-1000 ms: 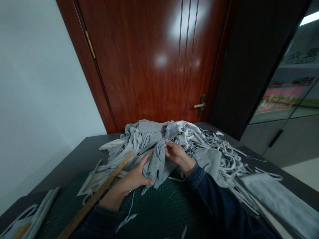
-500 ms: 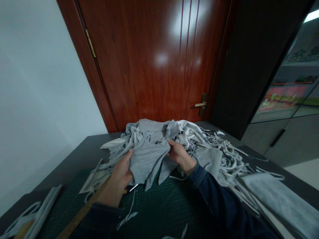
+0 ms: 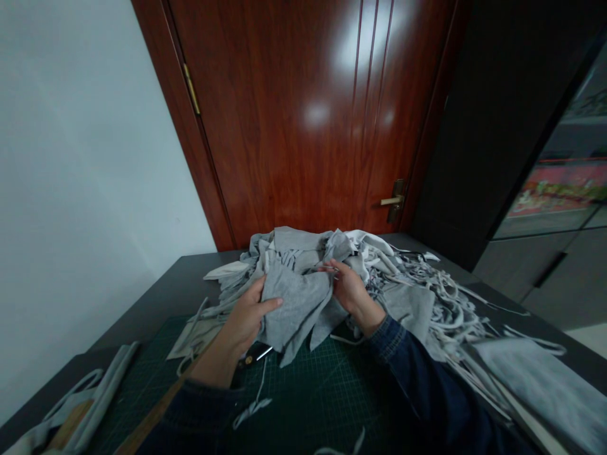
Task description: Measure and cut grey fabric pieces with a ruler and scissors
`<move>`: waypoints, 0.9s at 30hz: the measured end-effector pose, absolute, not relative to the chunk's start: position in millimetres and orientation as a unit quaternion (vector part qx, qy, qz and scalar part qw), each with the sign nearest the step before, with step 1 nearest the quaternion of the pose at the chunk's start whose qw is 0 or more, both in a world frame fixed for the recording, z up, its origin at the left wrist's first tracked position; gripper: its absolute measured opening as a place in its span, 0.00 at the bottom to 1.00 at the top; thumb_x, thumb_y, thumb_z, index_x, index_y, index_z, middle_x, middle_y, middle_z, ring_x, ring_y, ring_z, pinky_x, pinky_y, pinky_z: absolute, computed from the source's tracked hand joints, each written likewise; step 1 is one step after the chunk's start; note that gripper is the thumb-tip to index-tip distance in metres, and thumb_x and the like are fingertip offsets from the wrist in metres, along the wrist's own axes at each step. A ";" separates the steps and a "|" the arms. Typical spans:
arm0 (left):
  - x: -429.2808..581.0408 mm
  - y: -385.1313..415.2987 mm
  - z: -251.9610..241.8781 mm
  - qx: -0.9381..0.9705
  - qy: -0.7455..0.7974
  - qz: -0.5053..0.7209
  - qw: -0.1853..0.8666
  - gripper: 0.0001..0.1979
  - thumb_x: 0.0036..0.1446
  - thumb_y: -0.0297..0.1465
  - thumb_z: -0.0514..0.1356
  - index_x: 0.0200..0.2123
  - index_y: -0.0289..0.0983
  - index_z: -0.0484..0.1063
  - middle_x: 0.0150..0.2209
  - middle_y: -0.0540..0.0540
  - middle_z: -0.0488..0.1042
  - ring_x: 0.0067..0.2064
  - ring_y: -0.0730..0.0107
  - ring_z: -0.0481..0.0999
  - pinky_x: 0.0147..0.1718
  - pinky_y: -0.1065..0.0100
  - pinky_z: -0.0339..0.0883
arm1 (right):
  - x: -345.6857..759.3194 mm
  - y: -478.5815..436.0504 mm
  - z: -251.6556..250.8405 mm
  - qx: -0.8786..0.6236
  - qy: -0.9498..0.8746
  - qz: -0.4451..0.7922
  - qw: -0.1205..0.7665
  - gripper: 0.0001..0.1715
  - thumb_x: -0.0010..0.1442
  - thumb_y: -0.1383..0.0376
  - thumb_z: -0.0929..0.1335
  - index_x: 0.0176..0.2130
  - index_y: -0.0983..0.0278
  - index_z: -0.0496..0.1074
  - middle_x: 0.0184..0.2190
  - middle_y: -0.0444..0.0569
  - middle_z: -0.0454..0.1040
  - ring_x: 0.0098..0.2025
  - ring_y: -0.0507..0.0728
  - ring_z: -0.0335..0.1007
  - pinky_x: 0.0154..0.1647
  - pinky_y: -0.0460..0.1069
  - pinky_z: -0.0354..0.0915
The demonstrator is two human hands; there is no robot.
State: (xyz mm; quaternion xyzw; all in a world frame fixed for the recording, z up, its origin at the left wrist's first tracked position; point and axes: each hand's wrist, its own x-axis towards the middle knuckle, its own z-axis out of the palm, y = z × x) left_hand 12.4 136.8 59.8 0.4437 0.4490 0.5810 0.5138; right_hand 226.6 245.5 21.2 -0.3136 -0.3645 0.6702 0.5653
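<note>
A grey fabric piece (image 3: 296,303) is spread between my two hands, its lower edges hanging in pointed folds above the green cutting mat (image 3: 303,392). My left hand (image 3: 249,316) grips its left edge, with the thumb lying over the front. At the upper right corner, my right hand (image 3: 353,294) has its fingers bent loosely around the cloth's edge; part of that hold is hidden. Behind the piece lies a heap of grey cloth (image 3: 296,240). Under my left hand, a dark-handled tool (image 3: 253,357) with a shiny metal part rests on the mat, partly covered.
Tangled fabric strips (image 3: 446,309) fill the table's right side, beside a folded grey cloth (image 3: 545,366). A wooden ruler (image 3: 159,411) passes under my left forearm. Rolled light fabric (image 3: 107,392) lies at the left edge. A brown door (image 3: 294,126) stands behind the table.
My left thumb has moved onto the front of the fabric piece. My right fingers have shifted and loosened at its corner. The whole view has swung slightly left.
</note>
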 end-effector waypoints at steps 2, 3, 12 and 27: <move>15.7 132.3 64.7 0.463 0.442 0.560 0.525 0.38 0.37 0.29 0.75 0.57 0.36 0.76 0.52 0.40 0.82 0.58 0.45 0.78 0.58 0.51 0.71 | 227.8 233.8 31.8 -0.309 -0.407 0.639 0.574 0.12 0.57 0.62 0.75 0.42 0.59 0.78 0.41 0.45 0.81 0.46 0.57 0.76 0.43 0.48 0.69; 17.9 129.9 66.8 0.474 0.436 0.548 0.534 0.37 0.39 0.30 0.75 0.56 0.37 0.77 0.52 0.41 0.82 0.57 0.46 0.79 0.58 0.51 0.71 | 227.6 226.8 37.6 -0.296 -0.447 0.622 0.571 0.16 0.54 0.63 0.77 0.44 0.57 0.79 0.45 0.44 0.81 0.51 0.58 0.74 0.49 0.48 0.68; 17.7 125.3 71.9 0.577 0.464 0.463 0.487 0.33 0.50 0.37 0.69 0.60 0.40 0.73 0.47 0.43 0.84 0.47 0.55 0.82 0.48 0.58 0.72 | 218.5 204.1 53.7 -0.195 -0.605 0.617 0.464 0.20 0.46 0.56 0.82 0.34 0.62 0.76 0.28 0.39 0.74 0.31 0.52 0.66 0.35 0.46 0.60; -29.8 139.9 78.2 0.493 0.611 0.535 0.312 0.25 0.42 0.55 0.68 0.32 0.39 0.81 0.40 0.43 0.85 0.49 0.47 0.80 0.47 0.59 0.72 | 242.4 228.1 52.8 -0.228 -0.430 0.697 0.526 0.24 0.43 0.53 0.83 0.30 0.62 0.73 0.22 0.38 0.71 0.24 0.51 0.65 0.27 0.47 0.62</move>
